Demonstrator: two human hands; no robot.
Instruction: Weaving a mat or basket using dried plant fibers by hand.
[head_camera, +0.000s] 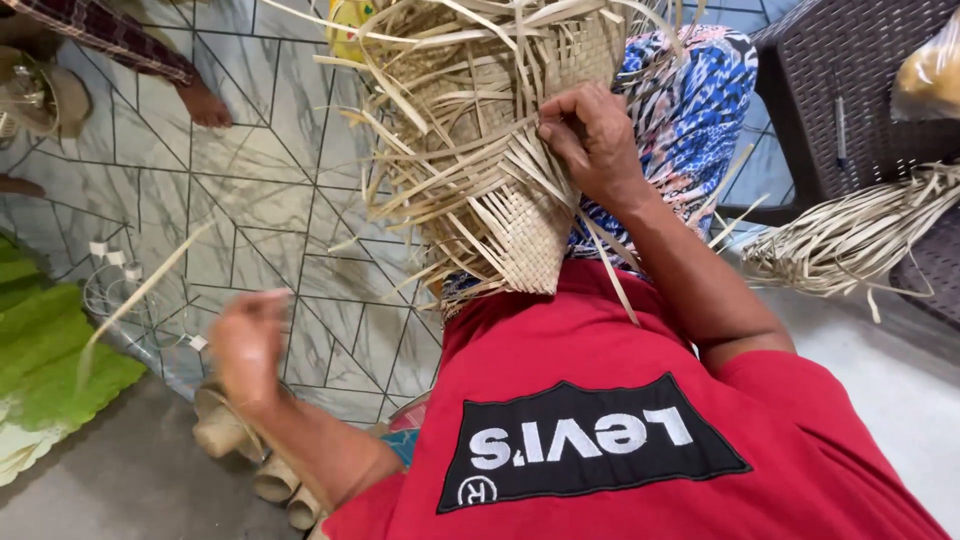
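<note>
The weave (500, 200) rests on our lap, our right hand (600, 145) pinching its strips. Our left hand (248, 345), closed on a strip (140, 290), looks blurred; a hard tug could snap it or loosen the plaiting.

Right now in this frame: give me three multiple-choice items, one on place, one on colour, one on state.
1. Where is the bundle of loose strips?
A. Right, by the dark wicker chair
B. On the green mat
C. In the left hand

2. What colour is the person's shirt?
A. Blue
B. Red
C. White

3. What is the right hand doing?
A. Hanging free
B. Pressing on the woven piece
C. Holding a roll

Key: 1 A, it lies against the chair. 2 B, red cloth fills the foreground. 3 B, its fingers rest on the weave; the left hand is blurred.
</note>
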